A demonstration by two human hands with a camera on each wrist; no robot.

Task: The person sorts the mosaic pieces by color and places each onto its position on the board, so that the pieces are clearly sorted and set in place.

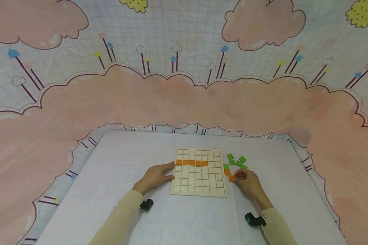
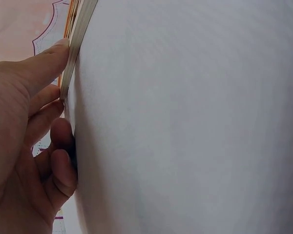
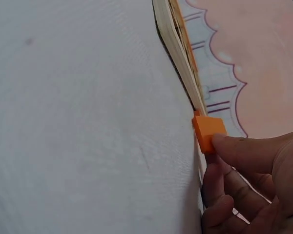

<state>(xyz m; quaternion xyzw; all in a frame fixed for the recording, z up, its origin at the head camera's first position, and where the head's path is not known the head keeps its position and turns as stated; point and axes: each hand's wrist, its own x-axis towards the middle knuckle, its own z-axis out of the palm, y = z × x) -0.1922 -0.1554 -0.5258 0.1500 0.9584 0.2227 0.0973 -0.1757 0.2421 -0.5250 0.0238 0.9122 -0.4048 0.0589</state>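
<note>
A square wooden grid board [image 1: 199, 183] lies flat on the table, with a row of several orange tiles [image 1: 192, 163] in its cells. At the board's left edge rests my left hand [image 1: 154, 175]; its thumb and fingertips touch the rim [image 2: 78, 44], and the fingers are fairly straight. My right hand [image 1: 248, 182] is just off the board's right side, pinching an orange square tile [image 3: 209, 132] between thumb and finger. The tile is tilted up in the right wrist view. Close by, another orange tile [image 1: 227, 172] sits against the board's right edge.
Several green tiles [image 1: 232, 162] lie scattered to the right of the board, beyond my right hand. Dark wrist straps [image 1: 254, 219] stick out near both sleeves. A white cloth covers the table [image 1: 125, 149], and a patterned curtain [image 1: 184, 98] hangs behind it.
</note>
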